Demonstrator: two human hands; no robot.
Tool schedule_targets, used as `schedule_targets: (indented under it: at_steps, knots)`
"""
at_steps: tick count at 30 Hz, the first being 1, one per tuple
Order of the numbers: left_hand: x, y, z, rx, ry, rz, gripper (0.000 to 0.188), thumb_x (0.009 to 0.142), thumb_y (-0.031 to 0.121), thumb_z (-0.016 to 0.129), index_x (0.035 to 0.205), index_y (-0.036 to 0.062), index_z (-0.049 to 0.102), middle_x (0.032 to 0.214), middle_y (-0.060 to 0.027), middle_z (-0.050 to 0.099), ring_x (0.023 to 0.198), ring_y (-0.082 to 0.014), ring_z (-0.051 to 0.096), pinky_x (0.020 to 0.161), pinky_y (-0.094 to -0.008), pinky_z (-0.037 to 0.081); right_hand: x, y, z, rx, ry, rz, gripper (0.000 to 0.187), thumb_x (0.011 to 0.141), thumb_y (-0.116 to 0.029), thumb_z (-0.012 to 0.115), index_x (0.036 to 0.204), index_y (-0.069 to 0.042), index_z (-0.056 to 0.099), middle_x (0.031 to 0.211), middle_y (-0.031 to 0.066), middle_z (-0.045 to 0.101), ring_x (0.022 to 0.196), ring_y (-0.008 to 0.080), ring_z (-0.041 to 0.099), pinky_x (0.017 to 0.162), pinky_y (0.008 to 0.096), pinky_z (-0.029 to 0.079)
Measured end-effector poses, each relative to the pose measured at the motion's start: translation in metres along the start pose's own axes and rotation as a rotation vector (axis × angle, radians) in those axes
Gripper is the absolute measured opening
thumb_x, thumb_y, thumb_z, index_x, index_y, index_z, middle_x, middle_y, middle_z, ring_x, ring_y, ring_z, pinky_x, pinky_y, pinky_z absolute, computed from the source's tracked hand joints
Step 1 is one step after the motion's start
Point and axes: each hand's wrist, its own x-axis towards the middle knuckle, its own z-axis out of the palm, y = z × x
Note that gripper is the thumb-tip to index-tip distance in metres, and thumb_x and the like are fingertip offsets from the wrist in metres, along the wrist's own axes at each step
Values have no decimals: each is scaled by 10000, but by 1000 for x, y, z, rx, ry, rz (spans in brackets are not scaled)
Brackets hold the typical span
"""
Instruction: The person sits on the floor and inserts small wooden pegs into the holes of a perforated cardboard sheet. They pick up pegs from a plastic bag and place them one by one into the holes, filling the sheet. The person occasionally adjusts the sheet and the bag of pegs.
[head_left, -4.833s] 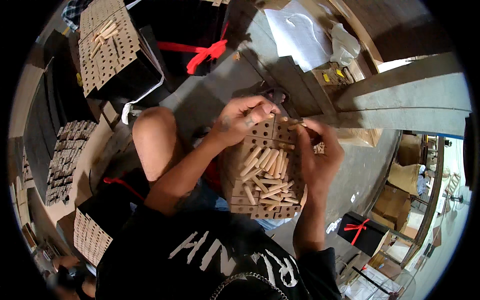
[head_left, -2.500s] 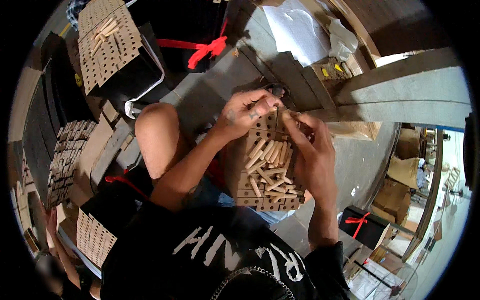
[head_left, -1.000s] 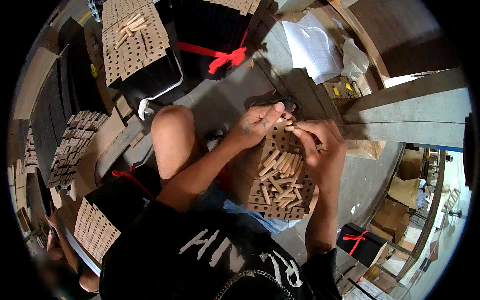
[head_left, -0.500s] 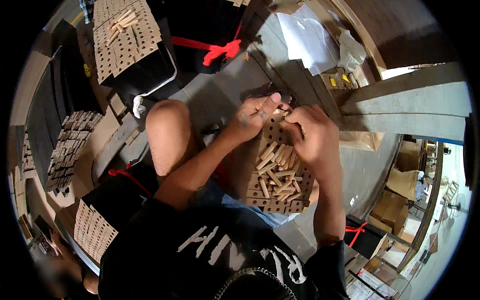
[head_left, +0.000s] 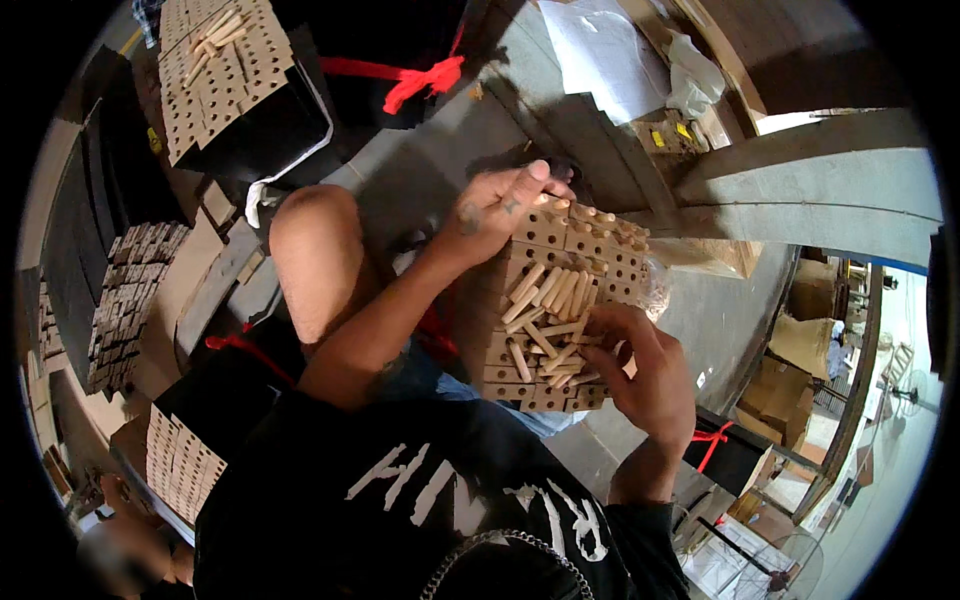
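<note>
A stack of drilled wooden pieces (head_left: 545, 232), its face full of round holes, sits in front of me over my lap. Loose wooden dowels (head_left: 552, 288) lie heaped on its middle and near part. Along the far edge, several dowel ends (head_left: 588, 213) stick up from the holes. My left hand (head_left: 492, 215) grips the stack's far left corner, thumb stretched out and the other fingers mostly hidden. At the right side of the heap, my right hand (head_left: 648, 375) touches the dowels, its fingers curved and thumb and forefinger apart.
Another drilled stack (head_left: 225, 95) with dowels on top stands far left, beside a black bundle tied with red ribbon (head_left: 420, 82). More stacked pieces (head_left: 135, 300) are at left. A grey beam (head_left: 810, 180) crosses at right. A person (head_left: 125, 545) is at lower left.
My right hand has moved from the stack's far edge back toward me to the loose dowels, uncovering the row of dowel ends. My left hand stays at the far corner.
</note>
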Motion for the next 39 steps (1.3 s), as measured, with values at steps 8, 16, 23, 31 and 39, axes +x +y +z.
schedule_targets:
  at_steps: [8, 16, 23, 31, 39]
  knots:
    - [4, -2, 0, 6, -13, 12, 594, 1058, 486, 445, 1017, -35, 728, 951, -84, 724, 927, -133, 629, 885, -284, 484, -3, 3, 3, 14, 14, 30, 333, 832, 24, 731, 1130, -25, 591, 839, 60, 681, 656, 136, 622, 568, 273, 480]
    - [5, -12, -3, -4, -30, 71, 572, 1064, 463, 450, 1029, -35, 727, 967, -80, 724, 929, -137, 631, 895, -291, 486, 0, -8, -7, 178, -25, 290, 382, 817, 34, 708, 1168, -21, 567, 784, 100, 622, 684, 230, 635, 625, 339, 500]
    - [5, -4, -1, -19, -33, 79, 518, 1064, 420, 477, 986, -32, 719, 962, -84, 721, 903, -129, 650, 854, -293, 514, 0, 2, -40, 201, -44, 20, 344, 858, 56, 643, 1194, -15, 656, 880, 56, 567, 675, 123, 565, 646, 268, 482]
    - [1, -3, 0, 17, 24, 44, 614, 1076, 476, 400, 1040, -52, 713, 961, -102, 726, 928, -157, 646, 886, -293, 494, 89, -7, 11, 177, 242, -100, 127, 904, -54, 696, 1025, -36, 665, 908, 111, 674, 764, 233, 680, 696, 325, 521]
    - [1, -5, 1, 52, 121, -20, 674, 1063, 543, 374, 1004, -40, 707, 917, -98, 717, 878, -156, 643, 851, -307, 503, 103, -30, 2, -405, 186, -341, 189, 811, -52, 653, 994, -27, 620, 892, 128, 576, 820, 343, 620, 692, 431, 519]
